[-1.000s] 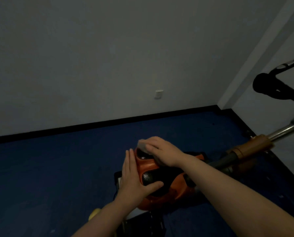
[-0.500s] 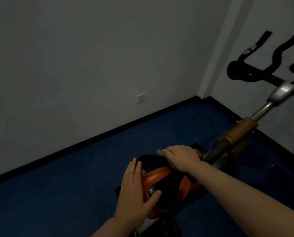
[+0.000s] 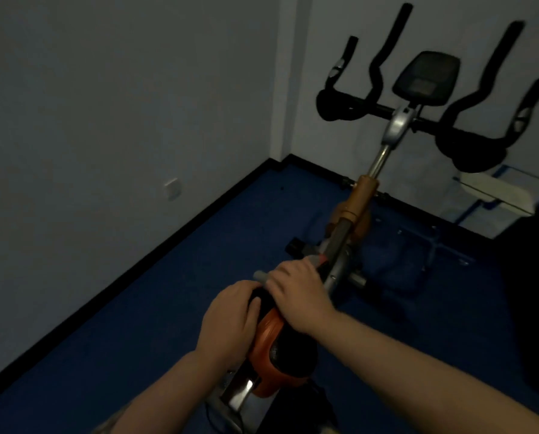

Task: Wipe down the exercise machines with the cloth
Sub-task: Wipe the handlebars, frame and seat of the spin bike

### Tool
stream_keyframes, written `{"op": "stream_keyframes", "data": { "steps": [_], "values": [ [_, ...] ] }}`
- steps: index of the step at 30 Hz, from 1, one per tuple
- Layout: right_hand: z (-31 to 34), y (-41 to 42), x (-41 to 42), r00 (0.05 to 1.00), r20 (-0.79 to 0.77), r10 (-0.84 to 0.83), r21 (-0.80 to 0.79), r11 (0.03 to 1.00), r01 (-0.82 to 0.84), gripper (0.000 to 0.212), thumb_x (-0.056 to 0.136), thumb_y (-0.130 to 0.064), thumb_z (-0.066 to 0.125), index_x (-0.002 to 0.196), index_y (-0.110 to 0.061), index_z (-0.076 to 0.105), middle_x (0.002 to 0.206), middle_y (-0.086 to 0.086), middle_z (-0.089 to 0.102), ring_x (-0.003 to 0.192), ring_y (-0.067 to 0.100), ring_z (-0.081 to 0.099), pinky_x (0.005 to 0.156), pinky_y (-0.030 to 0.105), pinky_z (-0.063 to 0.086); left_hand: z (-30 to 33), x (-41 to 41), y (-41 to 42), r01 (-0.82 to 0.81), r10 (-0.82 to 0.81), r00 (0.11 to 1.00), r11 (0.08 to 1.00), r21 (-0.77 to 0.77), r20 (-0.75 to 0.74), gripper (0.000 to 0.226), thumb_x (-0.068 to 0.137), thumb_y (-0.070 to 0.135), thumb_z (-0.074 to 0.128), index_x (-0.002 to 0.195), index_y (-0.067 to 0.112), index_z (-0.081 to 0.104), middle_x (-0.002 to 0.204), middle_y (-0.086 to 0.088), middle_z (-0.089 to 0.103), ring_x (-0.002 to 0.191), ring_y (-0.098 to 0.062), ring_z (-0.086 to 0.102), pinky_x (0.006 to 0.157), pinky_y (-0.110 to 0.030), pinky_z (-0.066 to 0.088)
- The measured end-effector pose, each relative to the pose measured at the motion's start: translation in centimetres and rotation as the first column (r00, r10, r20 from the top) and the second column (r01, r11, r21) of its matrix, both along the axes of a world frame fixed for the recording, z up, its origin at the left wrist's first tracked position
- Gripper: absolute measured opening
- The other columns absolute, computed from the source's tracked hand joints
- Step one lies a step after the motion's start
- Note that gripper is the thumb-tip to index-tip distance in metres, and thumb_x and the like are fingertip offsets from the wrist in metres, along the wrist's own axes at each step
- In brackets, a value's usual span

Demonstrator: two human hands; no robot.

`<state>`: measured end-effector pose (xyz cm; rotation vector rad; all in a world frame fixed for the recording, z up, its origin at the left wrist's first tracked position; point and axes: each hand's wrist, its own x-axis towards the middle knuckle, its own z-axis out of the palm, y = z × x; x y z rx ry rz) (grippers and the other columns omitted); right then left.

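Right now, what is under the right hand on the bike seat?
A little grey cloth shows at the fingertips of the right hand, over the front of the orange-black seat. The hand covers the rest.

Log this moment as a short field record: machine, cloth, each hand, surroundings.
machine: exercise bike, orange and black saddle nearest the camera, black handlebars and console beyond
cloth: grey cloth, mostly hidden under the right hand
left hand: rests on the saddle's left side, fingers over its front
right hand: presses the cloth at the saddle's front end
surroundings: blue floor, grey wall with an outlet
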<state>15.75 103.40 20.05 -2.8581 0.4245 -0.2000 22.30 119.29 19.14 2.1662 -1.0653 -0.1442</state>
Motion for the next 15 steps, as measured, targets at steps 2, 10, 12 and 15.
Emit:
{"op": "stream_keyframes", "data": {
  "steps": [2,10,12,15],
  "values": [
    [-0.3,1.0,-2.3,0.999,0.039,0.038,0.082,0.996,-0.041,0.046,0.099,-0.045,0.024,0.120,-0.024,0.060,0.123,-0.006,0.053,0.124,0.013,0.042,0.109,0.033,0.028,-0.3,0.3,-0.3,0.029,-0.031,0.998,0.999,-0.044,-0.049,0.021,0.097,0.025,0.045,0.115,0.030,0.055,0.106,0.020,0.057,0.095,0.004,0.052,0.080,-0.013,0.039],
    [-1.2,-2.8,2.2,0.848,-0.122,-0.516,0.125,0.839,0.529,0.048,0.101,-0.039,0.019,0.130,-0.019,0.052,0.136,0.004,0.045,0.128,0.025,0.035,0.110,0.037,0.027,-0.9,1.0,0.0,0.083,-0.088,0.991,0.995,-0.057,-0.096,0.040,0.096,0.034,0.036,0.130,0.026,0.054,0.124,0.013,0.058,0.110,0.003,0.049,0.091,-0.015,0.036],
    [-2.4,-0.3,2.4,0.850,-0.110,-0.515,0.021,0.854,0.520,0.058,0.098,-0.040,0.008,0.134,-0.018,0.047,0.142,0.006,0.041,0.134,0.028,0.029,0.115,0.042,0.020,-0.9,1.2,0.0,0.095,-0.100,0.991,0.994,-0.062,-0.086,0.034,0.099,0.027,0.041,0.131,0.026,0.054,0.124,0.012,0.058,0.109,0.004,0.048,0.089,-0.015,0.036],
    [-1.6,1.3,-0.2,0.951,-0.085,-0.299,-0.062,0.954,0.294,0.058,0.097,-0.034,0.013,0.130,-0.010,0.055,0.139,0.009,0.049,0.131,0.032,0.038,0.117,0.050,0.018,-0.8,1.5,-0.2,0.104,-0.109,0.992,0.992,-0.071,-0.067,0.032,0.098,0.025,0.043,0.128,0.025,0.054,0.120,0.011,0.059,0.105,0.001,0.049,0.085,-0.018,0.038]
  ]
}}
